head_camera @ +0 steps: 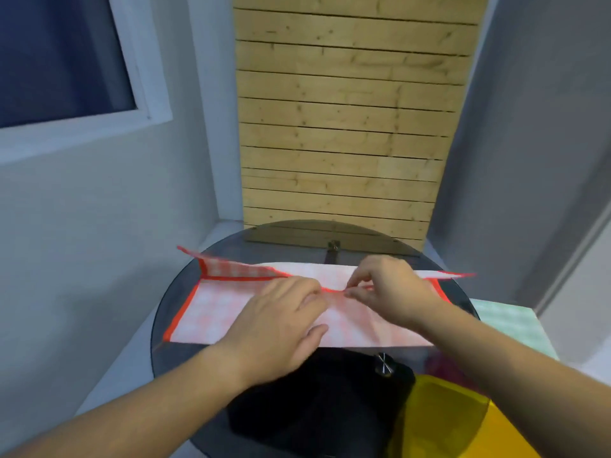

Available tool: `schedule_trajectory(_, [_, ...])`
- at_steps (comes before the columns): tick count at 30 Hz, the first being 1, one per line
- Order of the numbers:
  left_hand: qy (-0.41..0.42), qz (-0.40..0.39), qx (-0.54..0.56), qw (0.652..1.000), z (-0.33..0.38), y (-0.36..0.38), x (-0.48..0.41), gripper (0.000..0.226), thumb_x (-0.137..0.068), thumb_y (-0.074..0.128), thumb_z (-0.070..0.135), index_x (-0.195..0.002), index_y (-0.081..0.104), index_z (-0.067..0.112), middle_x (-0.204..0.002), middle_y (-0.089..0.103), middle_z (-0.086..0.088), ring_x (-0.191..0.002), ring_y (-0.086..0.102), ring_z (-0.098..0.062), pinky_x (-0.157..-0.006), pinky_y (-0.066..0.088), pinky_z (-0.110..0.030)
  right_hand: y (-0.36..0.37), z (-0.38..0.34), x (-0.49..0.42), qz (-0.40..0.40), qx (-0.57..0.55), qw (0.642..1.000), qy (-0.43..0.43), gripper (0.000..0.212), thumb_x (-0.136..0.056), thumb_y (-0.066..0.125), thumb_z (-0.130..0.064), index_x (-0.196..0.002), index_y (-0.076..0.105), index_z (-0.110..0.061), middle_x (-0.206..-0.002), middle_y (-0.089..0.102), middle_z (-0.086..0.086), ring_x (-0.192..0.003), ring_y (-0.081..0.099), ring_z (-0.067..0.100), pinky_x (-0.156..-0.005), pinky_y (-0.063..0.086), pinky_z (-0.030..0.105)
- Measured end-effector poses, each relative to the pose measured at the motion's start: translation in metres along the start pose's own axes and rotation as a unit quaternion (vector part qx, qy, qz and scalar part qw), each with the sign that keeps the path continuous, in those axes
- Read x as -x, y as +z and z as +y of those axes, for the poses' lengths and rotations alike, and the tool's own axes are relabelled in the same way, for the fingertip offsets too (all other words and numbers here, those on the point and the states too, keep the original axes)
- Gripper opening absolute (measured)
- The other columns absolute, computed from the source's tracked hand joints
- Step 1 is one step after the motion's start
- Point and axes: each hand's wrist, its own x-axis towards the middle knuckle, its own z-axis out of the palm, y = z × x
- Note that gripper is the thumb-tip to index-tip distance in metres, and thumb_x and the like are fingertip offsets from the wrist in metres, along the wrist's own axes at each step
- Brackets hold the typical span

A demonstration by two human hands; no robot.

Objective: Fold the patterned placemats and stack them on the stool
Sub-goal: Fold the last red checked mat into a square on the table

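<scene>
The red mat (211, 312) lies on the round table (297, 246). The left hand (281, 322) and the right hand (386, 289) both pinch its red edge in the middle, almost touching. The fold is only begun (both ends stick up). A green mat (506, 322) lies to the right; I cannot tell on what. I see no words to read.

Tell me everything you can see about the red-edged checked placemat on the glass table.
The placemat looks like thin, soft cloth, a pale pink-and-white check with a bright red border. It lies across the round dark glass table, half folded: its far edge is drawn toward the middle, and the far corners stick up at both ends. The left hand and right hand pinch that red edge at the centre.
</scene>
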Motion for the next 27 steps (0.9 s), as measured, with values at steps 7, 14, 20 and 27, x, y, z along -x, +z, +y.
schedule_trajectory(7, [-0.075, -0.209, -0.048, 0.974, 0.004, 0.017, 0.012, 0.065, -0.101, 0.021, 0.061, -0.157, 0.024, 0.027, -0.167, 0.014, -0.005, -0.155, 0.006, -0.023, -0.125, 0.002, -0.041, 0.036, 0.008, 0.054, -0.039, -0.097, 0.994, 0.028, 0.008, -0.085, 0.072, -0.039, -0.085, 0.077, -0.033, -0.095, 0.063, -0.019, -0.096, 0.054, 0.003, -0.086, 0.052, 0.033])
schedule_trajectory(14, [-0.138, -0.357, 0.032, 0.923, -0.013, 0.035, 0.019, 0.079, -0.083, -0.001, 0.076, -0.156, -0.003, 0.046, -0.166, -0.015, 0.006, -0.151, -0.021, -0.016, -0.122, -0.013, -0.049, 0.049, 0.011, 0.072, -0.029, -0.102, 0.994, 0.026, 0.012, -0.091, 0.067, -0.036, -0.095, 0.078, -0.034, -0.108, 0.060, -0.021, -0.107, 0.045, 0.001, -0.094, 0.046, 0.026])
schedule_trajectory(20, [-0.142, -0.357, 0.041, 0.922, -0.014, 0.037, 0.019, 0.069, -0.093, 0.010, 0.072, -0.156, -0.002, 0.047, -0.166, -0.013, 0.006, -0.152, -0.020, -0.016, -0.123, -0.010, -0.050, 0.053, 0.010, 0.079, 0.001, -0.088, 0.996, 0.011, 0.008, -0.091, 0.067, -0.032, -0.092, 0.075, -0.033, -0.107, 0.055, -0.023, -0.106, 0.048, 0.002, -0.093, 0.048, 0.023])
schedule_trajectory(27, [-0.130, -0.359, 0.049, 0.923, -0.016, 0.034, 0.019, 0.073, -0.090, 0.010, 0.074, -0.157, 0.005, 0.046, -0.168, -0.006, 0.006, -0.154, -0.011, -0.018, -0.125, -0.003, -0.044, 0.050, 0.007, 0.077, -0.027, -0.072, 0.997, 0.003, 0.009, -0.092, 0.062, -0.038, -0.091, 0.070, -0.033, -0.103, 0.058, -0.022, -0.102, 0.050, 0.003, -0.089, 0.051, 0.024])
